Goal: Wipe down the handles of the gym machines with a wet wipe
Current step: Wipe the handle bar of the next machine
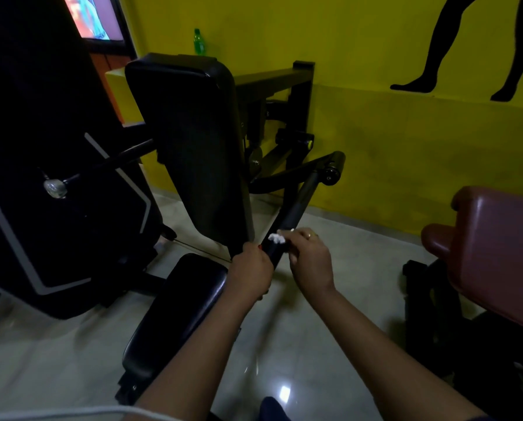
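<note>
A black bar handle (296, 208) of a gym machine slants from the lower middle up to the right, ending in a round cap (333, 173). My left hand (249, 271) grips the handle's near end. Just beyond it my right hand (309, 258) holds a crumpled white wet wipe (277, 238) against the handle, with the fingers curled over the bar. Most of the wipe is hidden under my fingers.
The machine's black back pad (193, 153) stands upright left of the handle, with its black seat (178, 314) below. A dark weight-stack housing (47, 177) fills the left. A maroon padded bench (497, 253) is at the right. A green bottle (199, 42) stands by the yellow wall.
</note>
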Tool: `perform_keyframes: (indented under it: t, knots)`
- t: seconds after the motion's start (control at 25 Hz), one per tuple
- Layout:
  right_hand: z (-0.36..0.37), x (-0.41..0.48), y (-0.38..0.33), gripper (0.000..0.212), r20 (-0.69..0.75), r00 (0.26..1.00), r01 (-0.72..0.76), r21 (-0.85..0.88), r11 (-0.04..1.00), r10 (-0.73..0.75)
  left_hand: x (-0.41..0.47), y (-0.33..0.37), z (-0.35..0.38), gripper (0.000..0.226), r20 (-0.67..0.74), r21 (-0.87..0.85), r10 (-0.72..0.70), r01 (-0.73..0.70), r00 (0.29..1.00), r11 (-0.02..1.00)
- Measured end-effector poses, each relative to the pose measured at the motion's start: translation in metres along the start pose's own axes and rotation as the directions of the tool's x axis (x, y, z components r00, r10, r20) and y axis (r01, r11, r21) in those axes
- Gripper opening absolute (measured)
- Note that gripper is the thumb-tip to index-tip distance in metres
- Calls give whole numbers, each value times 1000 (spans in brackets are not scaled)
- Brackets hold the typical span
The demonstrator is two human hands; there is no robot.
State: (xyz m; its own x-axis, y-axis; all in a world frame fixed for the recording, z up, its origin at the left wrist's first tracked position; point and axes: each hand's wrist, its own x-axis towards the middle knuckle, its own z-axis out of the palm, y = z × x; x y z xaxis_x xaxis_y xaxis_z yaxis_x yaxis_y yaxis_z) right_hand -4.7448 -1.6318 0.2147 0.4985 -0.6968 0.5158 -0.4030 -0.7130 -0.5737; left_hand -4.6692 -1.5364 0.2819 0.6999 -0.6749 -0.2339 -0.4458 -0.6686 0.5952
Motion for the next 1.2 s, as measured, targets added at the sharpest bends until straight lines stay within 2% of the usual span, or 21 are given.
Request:
perform_keyframes:
  t: [0.12,0.16,0.24,0.32,0.36,0.48,0.56,0.6,0.68,0.72,0.76,0.8,0.84,0.92,0.96,1.0,1.04,1.12,1.16,1.2]
  knots:
    - [-8,-30,-5,32,-86,986,153,74,986,-146,-1,4,-4,29,26,-19,-1,1,1000,1000]
    - [-10,-27,-5,27,-126,984,143,117,983,-129,-1,4,-4,28,29,-31,3,-2,1000,1000]
    - [-9,-10,-6,22,-176,984,32,215,976,6,-4,4,-5,28,23,-41,1,0,1000,999]
    - [-7,-2,-10,15,-119,987,-73,285,956,111,-4,4,-5,29,11,-42,-5,6,1000,999]
    - [-6,-4,-12,15,-82,990,-86,287,954,114,-4,3,-5,29,10,-41,-7,8,1000,999]
    - [-7,-15,-14,33,-5,997,-76,222,972,79,-2,3,-4,29,11,-39,3,-3,1000,999]
    - [-11,-5,-12,37,20,1000,-15,148,989,12,-2,3,-4,28,17,-36,-4,4,1000,999]
    - [-11,5,-10,33,65,997,-50,178,983,39,-2,2,-4,28,22,-28,-8,9,1000,1000]
    - [-14,21,-12,15,212,952,-283,341,896,220,-3,3,-4,28,27,-1,-15,15,1000,1000]
    - [-16,21,-16,13,261,926,-357,367,859,274,-2,4,-4,29,27,8,-16,16,1000,1000]
    - [-16,15,-19,17,264,927,-345,326,880,265,-3,4,-4,29,26,11,-20,20,999,1000]
    - [-19,6,-20,19,225,952,-267,281,922,207,-3,5,-4,30,26,9,-23,23,999,1000]
    - [-20,-4,-22,22,139,987,-101,169,980,77,-4,6,-5,31,25,5,-23,23,999,1000]
    - [-19,-15,-7,34,64,981,186,-17,983,-184,-4,5,-5,31,32,-14,-16,16,999,1000]
    - [-17,-6,-2,36,78,979,190,-17,982,-188,-4,4,-4,30,39,-27,-11,12,999,1000]
    - [-15,8,-3,35,142,988,43,88,995,-55,-5,3,-4,28,44,-41,-10,12,999,999]
    - [-17,24,-10,30,149,978,-179,222,958,148,-5,3,-4,26,45,-52,-14,16,999,998]
    - [-5,34,-16,17,244,891,-453,410,792,383,-3,2,-4,26,38,-37,-19,21,999,999]
    - [-5,27,-22,15,262,897,-434,361,826,356,-2,2,-4,28,35,-21,-15,16,999,1000]
    - [-5,15,-22,16,211,950,-280,250,927,230,-2,1,-3,29,32,-16,-6,7,999,1000]
